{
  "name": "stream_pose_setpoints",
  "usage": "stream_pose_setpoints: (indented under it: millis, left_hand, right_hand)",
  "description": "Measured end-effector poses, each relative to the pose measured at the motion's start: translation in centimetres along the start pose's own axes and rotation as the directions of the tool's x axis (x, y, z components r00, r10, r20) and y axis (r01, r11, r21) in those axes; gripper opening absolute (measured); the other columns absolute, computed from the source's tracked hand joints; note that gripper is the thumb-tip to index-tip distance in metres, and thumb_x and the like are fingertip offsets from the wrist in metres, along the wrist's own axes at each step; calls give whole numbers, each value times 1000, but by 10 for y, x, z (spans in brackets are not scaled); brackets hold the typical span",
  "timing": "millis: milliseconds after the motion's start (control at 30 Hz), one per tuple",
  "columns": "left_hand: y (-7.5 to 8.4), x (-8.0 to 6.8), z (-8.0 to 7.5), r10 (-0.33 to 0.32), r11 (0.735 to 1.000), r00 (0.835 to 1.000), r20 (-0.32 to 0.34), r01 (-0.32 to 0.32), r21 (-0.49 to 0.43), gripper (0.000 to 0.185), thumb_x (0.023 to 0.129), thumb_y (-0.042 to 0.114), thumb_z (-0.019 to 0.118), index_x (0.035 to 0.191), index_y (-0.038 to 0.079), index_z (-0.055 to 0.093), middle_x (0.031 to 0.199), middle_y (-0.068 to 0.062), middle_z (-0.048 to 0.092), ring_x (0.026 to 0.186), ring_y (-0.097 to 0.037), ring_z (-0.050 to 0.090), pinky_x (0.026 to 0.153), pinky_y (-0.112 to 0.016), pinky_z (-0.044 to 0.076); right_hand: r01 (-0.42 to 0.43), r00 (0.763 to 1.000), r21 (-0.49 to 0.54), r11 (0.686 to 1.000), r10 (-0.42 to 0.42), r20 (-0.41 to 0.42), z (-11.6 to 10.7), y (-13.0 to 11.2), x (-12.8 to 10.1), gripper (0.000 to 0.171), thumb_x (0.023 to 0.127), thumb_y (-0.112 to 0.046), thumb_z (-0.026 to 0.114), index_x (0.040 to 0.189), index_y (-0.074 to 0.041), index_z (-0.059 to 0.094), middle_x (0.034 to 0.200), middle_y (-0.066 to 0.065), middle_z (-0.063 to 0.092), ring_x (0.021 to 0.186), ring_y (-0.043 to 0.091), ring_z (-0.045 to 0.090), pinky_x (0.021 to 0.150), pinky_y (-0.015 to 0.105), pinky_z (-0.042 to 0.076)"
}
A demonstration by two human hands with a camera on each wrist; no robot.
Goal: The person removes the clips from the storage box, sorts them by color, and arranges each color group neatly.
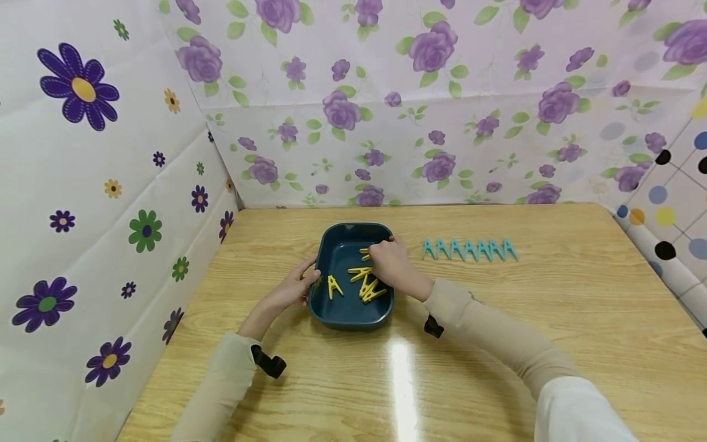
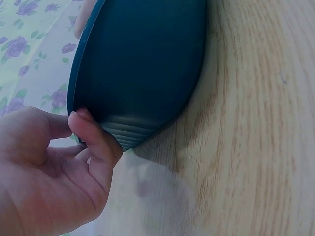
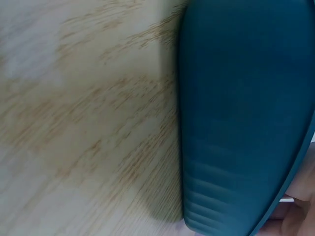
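Note:
A dark blue tray (image 1: 353,319) stands on the table with several yellow clothespins (image 1: 334,286) inside. My left hand (image 1: 291,287) grips its left side. In the left wrist view, thumb and fingers pinch the tray rim (image 2: 74,83) near a ribbed corner. My right hand (image 1: 394,264) reaches over the right wall into the tray, its fingers bent down at one yellow clothespin (image 1: 364,251) that is partly covered. Whether they hold it I cannot tell. The right wrist view shows mostly the tray's outer wall (image 3: 241,113), with a few fingers (image 3: 300,191) behind the rim.
Several light blue clothespins (image 1: 469,250) stand in a row to the right of the tray. The wooden table (image 1: 552,319) meets a flower-patterned sheet (image 1: 386,141) at the back and another at the left. A dotted sheet (image 1: 679,233) hangs at the right.

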State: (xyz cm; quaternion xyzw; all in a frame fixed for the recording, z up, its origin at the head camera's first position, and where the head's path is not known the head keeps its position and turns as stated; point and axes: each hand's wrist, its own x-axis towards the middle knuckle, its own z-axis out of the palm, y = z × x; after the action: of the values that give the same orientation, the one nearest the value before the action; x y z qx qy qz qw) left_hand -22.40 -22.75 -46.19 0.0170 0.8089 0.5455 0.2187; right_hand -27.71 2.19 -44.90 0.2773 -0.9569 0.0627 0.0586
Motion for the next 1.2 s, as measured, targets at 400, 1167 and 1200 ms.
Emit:
stream_pose_setpoints:
  millis: [400, 1167, 1200]
  left_hand:
    - [2, -2, 1, -6, 1000, 1000, -11, 6, 2, 57, 106, 31, 38, 157, 19, 14, 59, 2, 33, 52, -12, 40, 54, -27, 44]
    - [3, -2, 2, 14, 1000, 1000, -5, -14, 19, 56, 107, 27, 36, 157, 16, 14, 59, 2, 33, 52, -12, 39, 53, -27, 44]
    - [2, -2, 2, 19, 1000, 1000, -5, -19, 20, 56, 106, 27, 36, 157, 15, 14, 59, 2, 34, 52, -12, 39, 53, -27, 44]
  right_hand:
    - [106, 989, 215, 971, -81, -121, -3, 11, -4, 20, 93, -2, 56, 98, -7, 75, 89, 9, 71, 77, 22, 65, 78, 39, 54]
    - [170, 985, 515, 840, -128, -117, 1, 22, -7, 32, 86, -9, 72, 117, -1, 65, 111, 13, 66, 96, 23, 68, 81, 34, 56]
    - [176, 983, 523, 834, -124, -132, 0, 23, -8, 33, 86, -7, 72, 118, -1, 65, 112, 13, 65, 97, 24, 67, 82, 36, 56]
